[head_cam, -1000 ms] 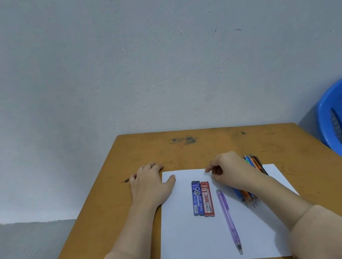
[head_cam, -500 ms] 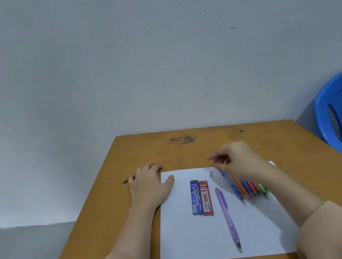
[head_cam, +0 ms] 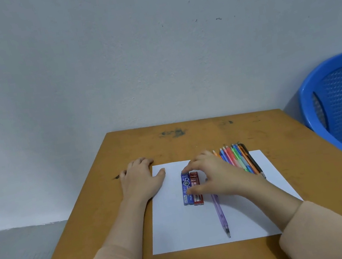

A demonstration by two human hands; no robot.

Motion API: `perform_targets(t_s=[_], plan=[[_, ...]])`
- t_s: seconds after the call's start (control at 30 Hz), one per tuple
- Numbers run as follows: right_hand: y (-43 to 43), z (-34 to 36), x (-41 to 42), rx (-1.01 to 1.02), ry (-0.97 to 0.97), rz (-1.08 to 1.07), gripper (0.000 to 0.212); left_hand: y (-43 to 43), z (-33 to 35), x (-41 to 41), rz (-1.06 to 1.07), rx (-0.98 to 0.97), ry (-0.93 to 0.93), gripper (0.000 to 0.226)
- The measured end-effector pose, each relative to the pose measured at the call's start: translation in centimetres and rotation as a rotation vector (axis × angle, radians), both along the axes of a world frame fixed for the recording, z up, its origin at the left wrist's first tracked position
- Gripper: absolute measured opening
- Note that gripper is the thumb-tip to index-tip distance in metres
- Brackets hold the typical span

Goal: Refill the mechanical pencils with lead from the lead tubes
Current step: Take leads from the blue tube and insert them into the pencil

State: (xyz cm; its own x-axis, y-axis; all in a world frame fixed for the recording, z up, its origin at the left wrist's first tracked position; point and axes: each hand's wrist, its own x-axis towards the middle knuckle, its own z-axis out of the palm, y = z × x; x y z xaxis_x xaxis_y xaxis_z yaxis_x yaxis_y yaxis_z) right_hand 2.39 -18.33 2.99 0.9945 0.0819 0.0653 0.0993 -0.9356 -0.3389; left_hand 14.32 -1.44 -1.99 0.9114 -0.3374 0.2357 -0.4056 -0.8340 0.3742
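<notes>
Hiding purple pencil top, R hand curls over blue lead tube, grip unclear; L hand flat on table.

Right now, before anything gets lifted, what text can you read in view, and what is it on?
"Alpha": on the blue lead tube, running along its length.
"05": same tube, in large digits.
"PENC": same tube; the rest is hidden by the right hand.
"Faster" (likely): top of the red lead tube.
"2B": red lead tube, below that.
Fine print on both tubes is too small to read.
No readable text on the pencils.
</notes>
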Motion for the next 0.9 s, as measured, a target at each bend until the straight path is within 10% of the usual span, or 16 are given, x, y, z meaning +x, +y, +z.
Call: perform_targets(t_s=[0.53, 0.9], plan=[[1.0, -0.5, -0.5, 0.001, 0.019, 0.100, 0.078, -0.1, 0.4, -0.3, -0.003, -0.014, 0.006, 0.050], [-1.9, 2.2, -1.6, 0.271, -0.407, -0.053, 0.076, -2.6, 3.7, -5.6, -0.317, -0.817, -0.019, 0.019]])
